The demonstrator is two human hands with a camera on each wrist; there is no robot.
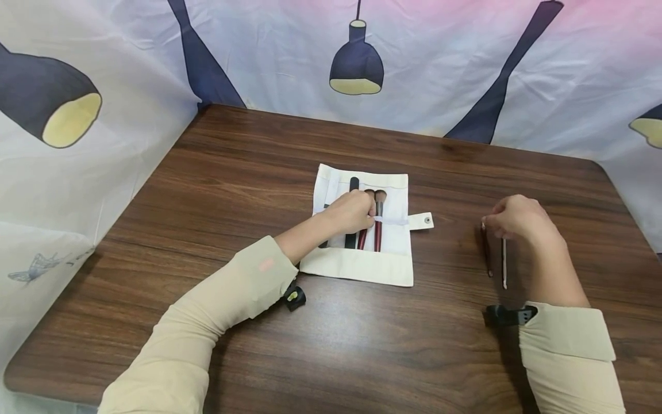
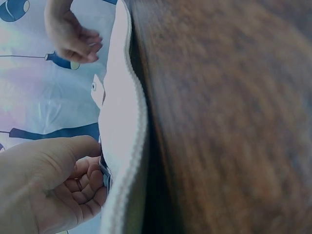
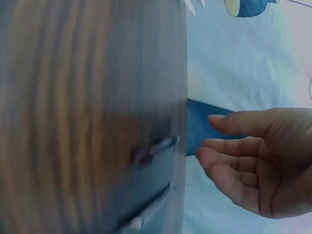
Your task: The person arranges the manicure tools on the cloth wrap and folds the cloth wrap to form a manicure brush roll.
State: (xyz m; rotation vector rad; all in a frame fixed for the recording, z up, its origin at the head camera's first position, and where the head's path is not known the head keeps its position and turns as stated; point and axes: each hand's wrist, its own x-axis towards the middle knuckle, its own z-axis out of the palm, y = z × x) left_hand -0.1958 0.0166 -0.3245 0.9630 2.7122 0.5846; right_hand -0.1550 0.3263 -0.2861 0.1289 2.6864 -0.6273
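A white fabric brush roll (image 1: 357, 267) lies unrolled on the table. It holds two red-handled makeup brushes (image 1: 378, 233) and a flat black strip (image 1: 354, 184), with a white elastic band (image 1: 391, 220) across them. My left hand (image 1: 349, 213) reaches over the roll, its curled fingers pinching the band beside the brushes; its fingertips are partly hidden behind the roll's edge in the left wrist view. Off to the right, my right hand (image 1: 522, 218) hovers over a dark reddish stick (image 1: 487, 253) and a slim silvery stick (image 1: 504, 264). Its fingers are loosely bent and hold nothing in the right wrist view.
A strap with a snap button (image 1: 421, 221) sticks out from the roll's right side. The dark wooden table (image 1: 248, 155) ends at a printed curtain (image 1: 289, 63) behind and on the left. Black wrist straps (image 1: 509, 315) sit by the sleeves.
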